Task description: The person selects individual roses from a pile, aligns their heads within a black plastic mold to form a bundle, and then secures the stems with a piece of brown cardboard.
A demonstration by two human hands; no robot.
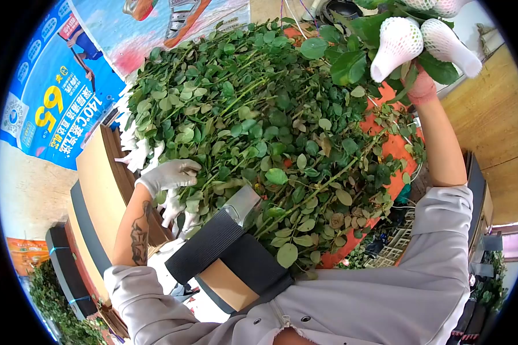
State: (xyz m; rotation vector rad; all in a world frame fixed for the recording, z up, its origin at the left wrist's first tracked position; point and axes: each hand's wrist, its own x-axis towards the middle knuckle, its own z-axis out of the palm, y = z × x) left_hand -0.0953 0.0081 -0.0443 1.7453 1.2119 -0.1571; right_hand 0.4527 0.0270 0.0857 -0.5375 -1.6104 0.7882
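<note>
A large heap of leafy green rose stems (259, 115) covers the orange surface (394, 152). My left hand (170, 174), in a pale glove, reaches over the heap's left edge with fingers curled at the stems; whether it grips one is hidden. Netted white flower heads (138, 156) stick out along that side. At the upper right my right hand (421, 86) is raised, closed around stems of roses whose heads wear white foam nets (398, 47). Green leaves hang around these heads and partly cover the fingers.
Black corrugated sheet and box (213, 244) stand close to my body, with a clear plastic piece (243, 204) beside them. Stacked cardboard (101, 172) lies at the left. Blue posters (52, 92) hang behind. A crate (388, 250) sits low at the right, near a wooden panel (483, 126).
</note>
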